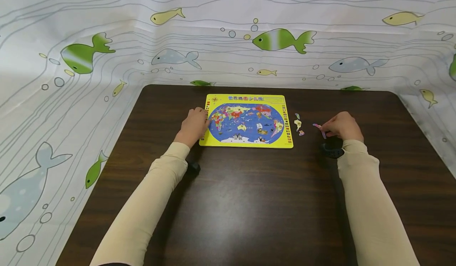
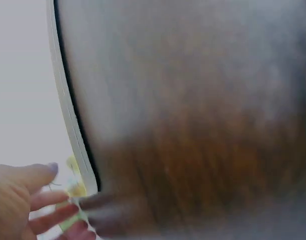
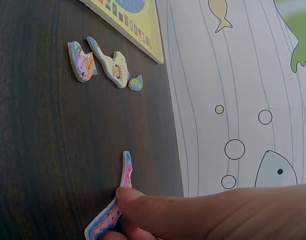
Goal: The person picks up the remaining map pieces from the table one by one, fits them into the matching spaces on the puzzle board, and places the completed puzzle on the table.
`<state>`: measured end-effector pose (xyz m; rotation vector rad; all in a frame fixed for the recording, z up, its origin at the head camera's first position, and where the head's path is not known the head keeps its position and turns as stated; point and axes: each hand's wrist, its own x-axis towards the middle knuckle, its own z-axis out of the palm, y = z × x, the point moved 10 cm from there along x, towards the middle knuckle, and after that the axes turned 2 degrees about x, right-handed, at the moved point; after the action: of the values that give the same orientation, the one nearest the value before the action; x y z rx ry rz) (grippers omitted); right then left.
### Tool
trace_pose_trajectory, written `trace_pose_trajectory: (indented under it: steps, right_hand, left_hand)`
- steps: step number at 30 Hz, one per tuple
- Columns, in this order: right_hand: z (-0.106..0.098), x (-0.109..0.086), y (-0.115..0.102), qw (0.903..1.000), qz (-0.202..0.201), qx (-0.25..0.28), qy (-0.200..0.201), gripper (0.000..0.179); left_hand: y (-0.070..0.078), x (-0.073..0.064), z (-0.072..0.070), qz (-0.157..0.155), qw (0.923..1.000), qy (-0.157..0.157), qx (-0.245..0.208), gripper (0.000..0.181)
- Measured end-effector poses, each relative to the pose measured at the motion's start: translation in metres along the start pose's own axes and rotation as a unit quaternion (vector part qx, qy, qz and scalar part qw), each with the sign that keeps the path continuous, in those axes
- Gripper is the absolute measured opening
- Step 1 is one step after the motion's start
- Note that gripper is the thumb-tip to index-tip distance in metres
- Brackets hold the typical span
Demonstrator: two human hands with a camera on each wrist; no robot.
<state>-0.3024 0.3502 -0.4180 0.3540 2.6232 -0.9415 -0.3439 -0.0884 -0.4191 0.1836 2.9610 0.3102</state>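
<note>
Between thumb and fingers, my right hand [image 1: 346,126] pinches a thin, bent puzzle piece [image 3: 125,170] with pink and blue print, low over the dark table. To the left of this hand lie several loose pieces: a cream one [image 3: 116,69], a small greenish one [image 3: 136,83] and a pink-orange one [image 3: 82,62]. At the left edge of the yellow-bordered world map puzzle board [image 1: 246,144] rests my left hand [image 1: 194,124]. Blurred in the left wrist view, its fingers [image 2: 52,217] are extended and loosely spread.
A dark wood table [image 1: 246,202] extends beneath everything. White cloth [image 1: 228,16] printed with fish and wavy lines stands behind the table and along its sides. A dark band [image 1: 332,151] sits at the right wrist.
</note>
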Motion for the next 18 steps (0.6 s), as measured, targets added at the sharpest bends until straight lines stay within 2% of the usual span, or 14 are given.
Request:
trace_pose_trajectory:
  steps: [3,5,7,9,12,15,18]
  right_hand:
    - [0.001,0.0,-0.001,1.0,0.0,-0.002,0.001,0.038]
    - [0.0,0.0,0.0,1.0,0.003,-0.003,-0.001,0.038]
    - [-0.001,0.0,0.0,1.0,0.008,-0.004,-0.003,0.037]
    - [0.0,0.001,0.001,0.9999,0.011,-0.002,-0.007,0.036]
    - [0.001,0.003,0.002,0.9999,0.014,-0.007,-0.007,0.034]
    - [0.002,0.004,0.001,0.9998,0.016,-0.012,-0.006,0.032]
    - [0.001,0.004,-0.002,0.9997,0.013,-0.021,-0.006,0.033]
  left_hand:
    - [-0.012,-0.003,-0.007,-0.04,0.9951,0.034,-0.083,0.05]
    - [-0.017,-0.004,-0.009,-0.074,0.9872,0.044,-0.134,0.044]
    - [-0.021,-0.004,-0.01,-0.109,0.9793,0.044,-0.165,0.037]
    - [-0.024,-0.004,-0.01,-0.141,0.9728,0.036,-0.18,0.034]
    - [-0.029,-0.006,-0.011,-0.174,0.9659,0.029,-0.189,0.034]
    - [-0.034,-0.007,-0.011,-0.188,0.9604,0.033,-0.203,0.037]
    - [-0.037,-0.008,-0.011,-0.188,0.9574,0.043,-0.215,0.038]
